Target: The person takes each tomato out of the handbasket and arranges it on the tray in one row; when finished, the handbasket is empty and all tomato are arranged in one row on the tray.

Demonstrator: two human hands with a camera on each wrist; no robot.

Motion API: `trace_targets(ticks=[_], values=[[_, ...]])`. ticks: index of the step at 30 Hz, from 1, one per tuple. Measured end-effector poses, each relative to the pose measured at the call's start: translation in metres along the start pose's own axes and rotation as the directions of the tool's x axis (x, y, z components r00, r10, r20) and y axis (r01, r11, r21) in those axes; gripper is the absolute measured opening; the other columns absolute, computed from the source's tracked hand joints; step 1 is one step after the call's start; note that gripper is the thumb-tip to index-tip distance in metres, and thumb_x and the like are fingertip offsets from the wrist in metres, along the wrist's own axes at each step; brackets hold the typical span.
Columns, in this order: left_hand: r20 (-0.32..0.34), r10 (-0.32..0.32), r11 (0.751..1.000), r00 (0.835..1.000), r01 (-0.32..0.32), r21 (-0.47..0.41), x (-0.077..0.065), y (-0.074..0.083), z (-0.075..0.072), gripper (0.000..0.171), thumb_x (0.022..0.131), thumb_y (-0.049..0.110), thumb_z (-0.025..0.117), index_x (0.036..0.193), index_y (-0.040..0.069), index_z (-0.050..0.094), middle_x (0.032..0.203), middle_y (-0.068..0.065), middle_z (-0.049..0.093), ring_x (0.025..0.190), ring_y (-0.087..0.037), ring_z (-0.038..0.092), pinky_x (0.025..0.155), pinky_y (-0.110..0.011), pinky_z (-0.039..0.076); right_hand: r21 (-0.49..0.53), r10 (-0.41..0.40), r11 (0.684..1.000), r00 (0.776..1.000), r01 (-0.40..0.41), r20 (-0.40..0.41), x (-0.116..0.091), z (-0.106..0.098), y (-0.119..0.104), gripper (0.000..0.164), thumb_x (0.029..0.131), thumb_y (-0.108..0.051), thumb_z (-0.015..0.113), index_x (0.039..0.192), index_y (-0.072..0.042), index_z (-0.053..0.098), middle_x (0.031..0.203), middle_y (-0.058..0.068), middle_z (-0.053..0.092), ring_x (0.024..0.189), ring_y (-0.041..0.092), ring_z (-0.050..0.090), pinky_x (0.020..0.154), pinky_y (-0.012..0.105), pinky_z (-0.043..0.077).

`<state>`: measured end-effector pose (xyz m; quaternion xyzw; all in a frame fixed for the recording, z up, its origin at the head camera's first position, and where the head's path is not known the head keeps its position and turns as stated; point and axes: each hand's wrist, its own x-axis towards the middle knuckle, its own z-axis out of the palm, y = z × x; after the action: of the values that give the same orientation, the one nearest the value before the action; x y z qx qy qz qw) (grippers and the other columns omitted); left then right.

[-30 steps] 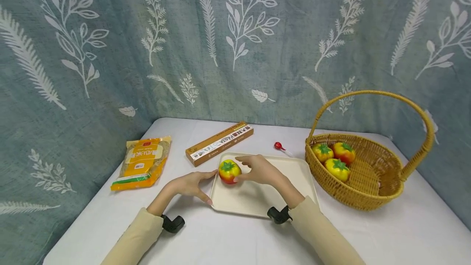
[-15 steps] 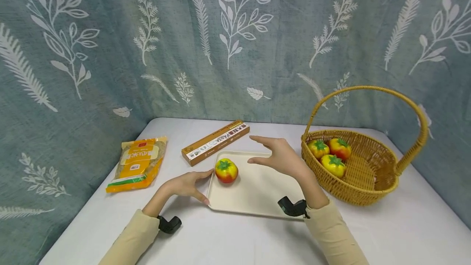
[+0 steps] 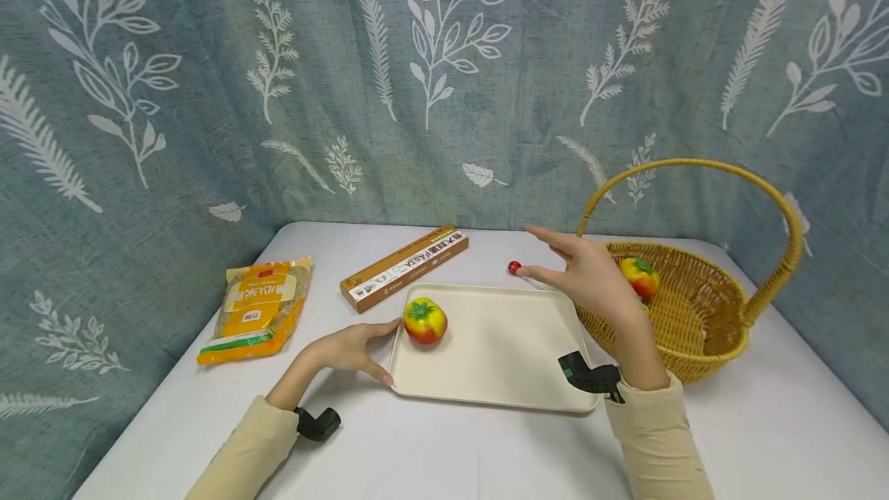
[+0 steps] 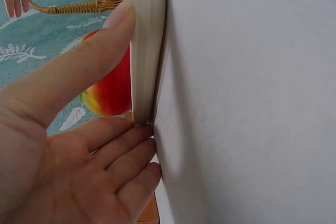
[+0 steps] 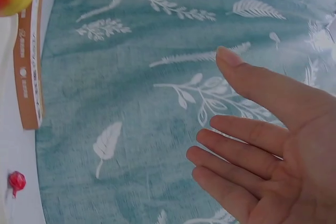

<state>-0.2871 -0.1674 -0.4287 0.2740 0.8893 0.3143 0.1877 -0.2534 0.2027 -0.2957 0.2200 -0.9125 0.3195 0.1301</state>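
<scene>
One red-and-yellow toy persimmon (image 3: 426, 321) sits near the left end of a cream tray (image 3: 500, 353). My left hand (image 3: 352, 351) touches that end of the tray with thumb and fingertips spread apart, as the left wrist view also shows against the tray's side (image 4: 146, 51). My right hand (image 3: 597, 280) is raised above the tray's right end, in front of the wicker basket (image 3: 694, 322). Its fingers are extended and it holds nothing. Inside the basket a similar toy persimmon (image 3: 639, 278) shows; the others there are mostly hidden behind the right hand.
Behind the tray lies a long brown pasta box (image 3: 405, 267). A red lollipop (image 3: 514, 267) is beyond the tray's back edge, its stick mostly hidden. An orange grain bag (image 3: 257, 311) lies at the left. The basket's tall handle (image 3: 694, 162) arches at the right.
My right hand has let go of the persimmon in the tray and moved right, toward the basket. My left hand stays at the tray's left end.
</scene>
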Motion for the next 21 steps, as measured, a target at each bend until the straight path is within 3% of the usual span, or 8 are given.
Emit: trace_targets(ticks=[1,4,6,8,10,21], values=[[0.0,0.0,1.0,1.0,0.0,0.0,0.0,0.0,0.0,0.1,0.071,0.033,0.087,0.148,0.0,0.033,0.153,-0.016,0.032,0.141,-0.032,0.028,0.113,-0.048,0.025,-0.007,0.007,1.0,1.0,-0.007,-0.012,-0.001,-0.003,0.001,0.065,0.086,-0.036,0.073,0.143,-0.014,0.049,0.125,0.017,0.061,0.104,0.039,0.06,0.082,0.048,0.051],[0.0,0.004,1.0,1.0,-0.004,0.0,0.0,-0.001,0.0,0.1,0.071,0.033,0.086,0.148,0.0,0.033,0.153,-0.016,0.032,0.14,-0.032,0.028,0.113,-0.048,0.025,-0.009,0.035,0.999,0.998,-0.035,-0.046,-0.006,-0.012,0.006,0.065,0.086,-0.039,0.072,0.143,-0.016,0.049,0.124,0.016,0.062,0.105,0.038,0.06,0.079,0.047,0.05],[0.0,0.008,1.0,1.0,-0.008,-0.001,0.0,-0.001,0.0,0.1,0.071,0.032,0.086,0.148,-0.001,0.033,0.153,-0.017,0.032,0.14,-0.033,0.028,0.113,-0.048,0.025,0.015,0.06,0.998,0.997,-0.059,-0.056,-0.009,-0.019,0.009,0.066,0.086,-0.04,0.071,0.143,-0.016,0.048,0.129,0.016,0.059,0.11,0.039,0.058,0.087,0.051,0.049],[-0.001,0.011,1.0,1.0,-0.011,-0.002,0.0,0.0,0.0,0.1,0.071,0.032,0.087,0.148,-0.001,0.033,0.152,-0.017,0.032,0.14,-0.033,0.029,0.113,-0.048,0.025,0.034,0.094,0.995,0.994,-0.092,-0.064,-0.012,-0.026,0.014,0.067,0.087,-0.041,0.07,0.144,-0.015,0.047,0.143,0.015,0.048,0.126,0.04,0.047,0.098,0.055,0.043],[-0.003,0.011,1.0,1.0,-0.011,-0.001,-0.001,0.0,0.0,0.1,0.071,0.032,0.087,0.148,-0.002,0.033,0.152,-0.017,0.032,0.14,-0.033,0.029,0.113,-0.048,0.025,0.045,0.136,0.99,0.988,-0.133,-0.069,-0.015,-0.034,0.019,0.07,0.087,-0.042,0.07,0.146,-0.015,0.044,0.146,0.016,0.044,0.129,0.041,0.044,0.101,0.056,0.039],[-0.001,0.034,0.999,0.999,-0.034,0.008,-0.002,-0.001,-0.001,0.1,0.072,0.032,0.086,0.149,0.0,0.031,0.153,-0.017,0.031,0.14,-0.033,0.028,0.113,-0.048,0.025,0.038,0.323,0.946,0.926,-0.322,-0.198,-0.031,-0.074,0.066,0.075,0.09,-0.05,0.062,0.15,-0.012,0.036,0.147,0.022,0.039,0.127,0.047,0.042,0.096,0.062,0.039]])
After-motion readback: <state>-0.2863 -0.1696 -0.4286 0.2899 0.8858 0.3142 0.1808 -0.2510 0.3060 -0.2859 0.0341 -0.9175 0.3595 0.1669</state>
